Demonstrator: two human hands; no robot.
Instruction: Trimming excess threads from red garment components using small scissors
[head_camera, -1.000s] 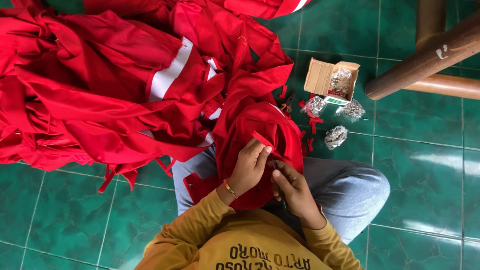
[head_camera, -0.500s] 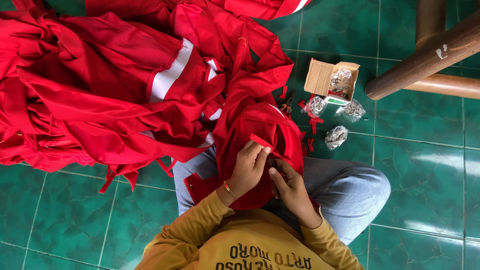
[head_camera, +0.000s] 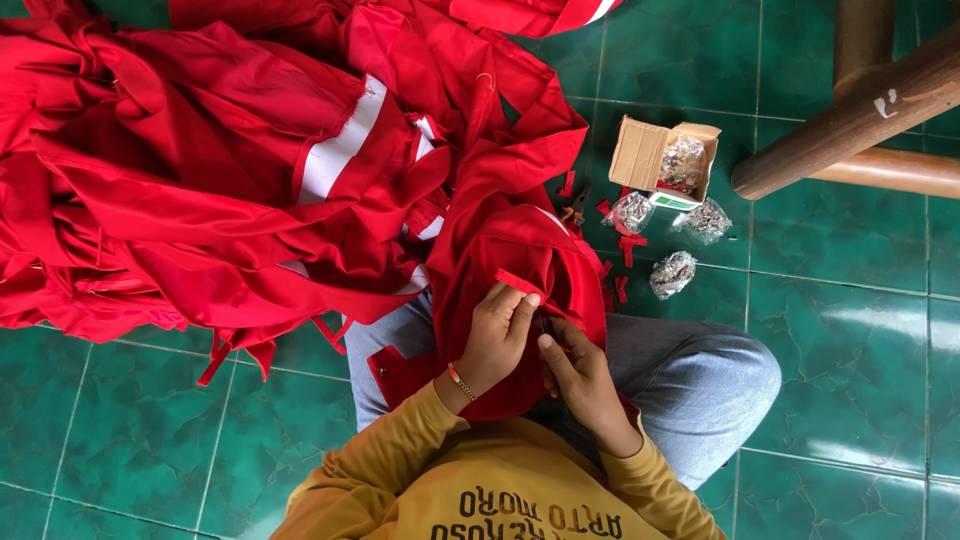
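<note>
Matt red cloth (head_camera: 500, 250), glossy tiles (head_camera: 850, 330)

Heaped red cloth (head_camera: 200, 190) crowding the left, box (head_camera: 660, 160), foil packets (head_camera: 672, 274) and wooden legs (head_camera: 850, 120) right; bare tile (head_camera: 860, 400) between.

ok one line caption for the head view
Both hands, left and right, pinch red cloth on the lap beside a red garment pile.

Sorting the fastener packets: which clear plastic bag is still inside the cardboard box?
The bag in the open cardboard box. The other three lie loose on the green tile floor, below the box.
</note>
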